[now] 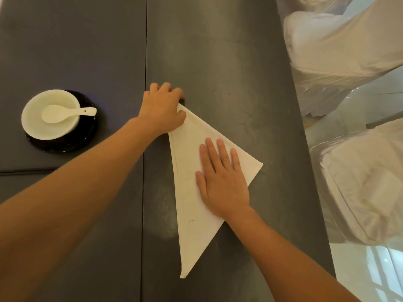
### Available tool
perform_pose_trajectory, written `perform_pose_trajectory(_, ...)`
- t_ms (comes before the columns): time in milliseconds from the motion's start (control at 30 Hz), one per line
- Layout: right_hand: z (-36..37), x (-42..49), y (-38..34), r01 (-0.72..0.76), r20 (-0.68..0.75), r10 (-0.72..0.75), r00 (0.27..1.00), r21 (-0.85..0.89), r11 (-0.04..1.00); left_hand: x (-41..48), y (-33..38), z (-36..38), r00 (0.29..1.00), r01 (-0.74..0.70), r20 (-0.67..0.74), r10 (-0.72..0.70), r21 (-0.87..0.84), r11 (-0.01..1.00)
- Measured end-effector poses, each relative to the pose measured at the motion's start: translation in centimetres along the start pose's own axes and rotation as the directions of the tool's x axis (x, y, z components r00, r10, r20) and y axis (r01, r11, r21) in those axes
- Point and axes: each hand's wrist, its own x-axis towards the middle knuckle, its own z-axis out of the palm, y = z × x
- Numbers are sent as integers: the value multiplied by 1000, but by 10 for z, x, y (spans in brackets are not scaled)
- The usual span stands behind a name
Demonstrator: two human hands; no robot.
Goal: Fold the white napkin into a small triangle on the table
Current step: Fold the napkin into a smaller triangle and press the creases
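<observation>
The white napkin [192, 214] lies on the dark grey table [229, 62] as a large triangle, one tip far, one tip near me, one tip to the right. My left hand [162, 107] covers the far tip, fingers curled with the cloth pinched under the thumb. My right hand [222, 179] rests flat on the napkin's middle with fingers spread, pressing it down.
A white bowl [51, 114] with a white spoon [65, 113] sits on a black saucer [87, 131] at the left. Chairs in white covers [349, 51] stand along the table's right edge. A seam [145, 51] runs down the tabletop.
</observation>
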Motion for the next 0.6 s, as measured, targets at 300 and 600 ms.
perform_pose_trajectory(300, 4, -1, 1, 5, -23, -5, 1000, 6, 1000, -8, 19, -24, 995, 98, 38, -97, -42, 994)
perform_pose_trajectory(600, 4, -1, 1, 26, -32, -26, 999, 15, 1000, -82, 47, -58, 972, 18, -222, -76, -253, 967)
